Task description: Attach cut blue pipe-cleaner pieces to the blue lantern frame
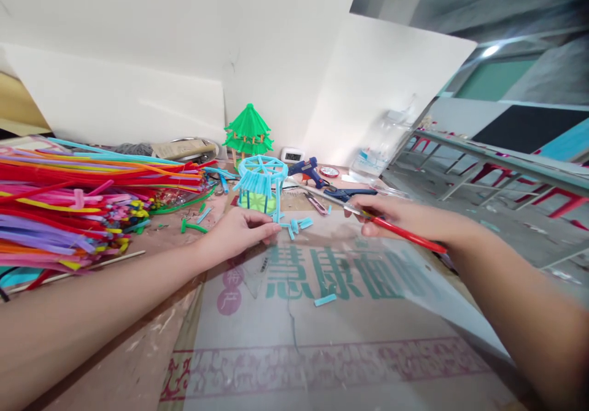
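Note:
My left hand (242,230) is low against the front of a small light-blue pavilion model (263,181) made of pipe cleaners, which stands on a green base. Its thumb and fingers are pressed together beside a front post; what they pinch is hidden. Short cut pieces of light-blue pipe cleaner (301,223) lie just right of those fingertips, and another cut piece (325,300) is closer to me. In my right hand (389,215) is a red-handled tool (407,236) with a metal front end pointing left; its exact kind is unclear.
Bundles of coloured pipe cleaners (92,178) fill the left side. Behind the pavilion stand a green tiered-roof model (249,130) and a small digital clock (292,154). A blue glue gun (306,170), blue-handled pliers (345,192) and a clear plastic bottle (370,159) sit at the back right.

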Demonstrator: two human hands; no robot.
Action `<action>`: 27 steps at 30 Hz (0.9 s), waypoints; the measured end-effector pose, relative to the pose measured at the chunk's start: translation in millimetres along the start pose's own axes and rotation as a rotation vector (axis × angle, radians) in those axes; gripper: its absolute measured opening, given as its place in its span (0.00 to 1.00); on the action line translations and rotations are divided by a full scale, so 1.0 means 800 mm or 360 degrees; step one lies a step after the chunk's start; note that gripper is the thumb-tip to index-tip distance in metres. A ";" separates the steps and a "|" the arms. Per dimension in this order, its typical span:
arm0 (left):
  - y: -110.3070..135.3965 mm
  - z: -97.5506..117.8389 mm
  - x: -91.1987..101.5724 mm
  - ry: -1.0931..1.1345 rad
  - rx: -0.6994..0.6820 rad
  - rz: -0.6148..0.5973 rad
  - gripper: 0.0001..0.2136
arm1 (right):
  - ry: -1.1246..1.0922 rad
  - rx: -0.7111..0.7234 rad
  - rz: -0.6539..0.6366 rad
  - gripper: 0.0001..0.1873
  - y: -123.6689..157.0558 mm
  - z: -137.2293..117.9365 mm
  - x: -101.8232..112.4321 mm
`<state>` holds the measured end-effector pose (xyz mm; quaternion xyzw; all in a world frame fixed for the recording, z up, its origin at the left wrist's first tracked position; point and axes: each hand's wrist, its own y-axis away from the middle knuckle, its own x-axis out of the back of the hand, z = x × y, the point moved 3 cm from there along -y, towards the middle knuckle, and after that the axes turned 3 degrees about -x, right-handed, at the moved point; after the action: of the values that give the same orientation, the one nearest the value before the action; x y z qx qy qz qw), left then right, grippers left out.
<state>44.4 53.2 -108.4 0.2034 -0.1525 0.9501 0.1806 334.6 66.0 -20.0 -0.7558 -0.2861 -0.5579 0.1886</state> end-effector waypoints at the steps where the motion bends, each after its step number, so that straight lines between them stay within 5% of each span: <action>1: 0.000 0.001 0.000 -0.0003 -0.0010 0.0002 0.15 | 0.0015 -0.0024 -0.0024 0.22 -0.003 0.001 -0.005; 9: 0.001 0.003 -0.001 -0.0065 -0.0003 -0.0055 0.14 | -0.0073 0.0049 -0.0187 0.26 -0.021 -0.025 -0.043; 27: 0.003 0.005 -0.003 -0.0082 -0.0104 -0.0166 0.15 | -0.0115 0.0136 -0.0261 0.23 -0.031 -0.032 -0.055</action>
<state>46.7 48.8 -106.7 0.2293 -0.1772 0.9284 0.2324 290.5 60.0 -54.8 -0.7407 -0.3772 -0.5312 0.1638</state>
